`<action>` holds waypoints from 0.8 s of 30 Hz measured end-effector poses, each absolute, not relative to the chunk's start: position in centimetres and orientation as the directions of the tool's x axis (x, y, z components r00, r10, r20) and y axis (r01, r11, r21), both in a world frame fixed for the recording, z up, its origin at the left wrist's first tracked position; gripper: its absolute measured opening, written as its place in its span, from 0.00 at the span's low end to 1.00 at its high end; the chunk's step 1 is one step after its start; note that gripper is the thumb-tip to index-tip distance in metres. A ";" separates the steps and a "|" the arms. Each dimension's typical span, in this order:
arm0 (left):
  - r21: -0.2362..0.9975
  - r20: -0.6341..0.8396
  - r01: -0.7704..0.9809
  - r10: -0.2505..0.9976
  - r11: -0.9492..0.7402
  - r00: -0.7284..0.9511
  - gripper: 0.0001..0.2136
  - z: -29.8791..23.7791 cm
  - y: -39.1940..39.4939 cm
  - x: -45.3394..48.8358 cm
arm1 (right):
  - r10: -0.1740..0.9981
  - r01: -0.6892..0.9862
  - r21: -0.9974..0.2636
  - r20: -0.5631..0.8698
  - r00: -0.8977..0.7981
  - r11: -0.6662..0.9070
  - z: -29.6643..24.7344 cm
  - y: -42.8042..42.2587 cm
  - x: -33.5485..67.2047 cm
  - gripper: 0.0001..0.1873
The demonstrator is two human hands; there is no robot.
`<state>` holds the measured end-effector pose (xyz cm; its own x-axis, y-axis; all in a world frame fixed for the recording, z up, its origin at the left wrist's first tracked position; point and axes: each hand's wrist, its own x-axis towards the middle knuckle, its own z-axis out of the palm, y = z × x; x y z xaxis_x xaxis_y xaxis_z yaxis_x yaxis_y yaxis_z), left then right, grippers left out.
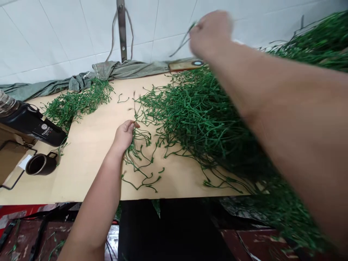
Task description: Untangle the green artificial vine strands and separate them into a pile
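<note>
A big heap of green plastic stems (201,116) covers the right half of a pale wooden table (89,145). My left hand (124,136) rests on the table at the heap's left edge, its fingers closed on a small bunch of the green stems (136,152). My right hand (210,34) is raised above the heap near the tiled wall, blurred by motion, pinching a few thin green stems (185,40) that stick out to its left.
A smaller pile of green stems (76,103) lies at the back left. A black flask (32,125) and a dark mug (40,164) sit at the left edge by a cardboard box (9,156). Grey cloth (114,70) runs along the wall.
</note>
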<state>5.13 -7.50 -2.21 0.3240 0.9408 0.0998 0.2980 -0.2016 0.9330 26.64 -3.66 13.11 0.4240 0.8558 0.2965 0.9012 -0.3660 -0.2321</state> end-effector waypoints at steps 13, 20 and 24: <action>0.979 0.061 0.172 0.965 -0.108 0.257 0.06 -2.9 -6.8 5.4 | 0.973 0.951 0.243 0.171 0.155 -0.194 12.8 -8.4 29.5 0.22; 0.989 0.072 0.107 0.963 -0.103 0.259 0.04 -2.4 -6.8 5.3 | 0.927 0.937 -0.032 -0.137 -0.350 0.349 7.7 -8.8 20.2 0.20; 0.986 0.077 0.120 0.959 -0.113 0.274 0.05 -2.6 -6.7 5.4 | 0.933 0.943 0.027 -0.152 -0.325 0.333 6.6 -8.4 20.2 0.18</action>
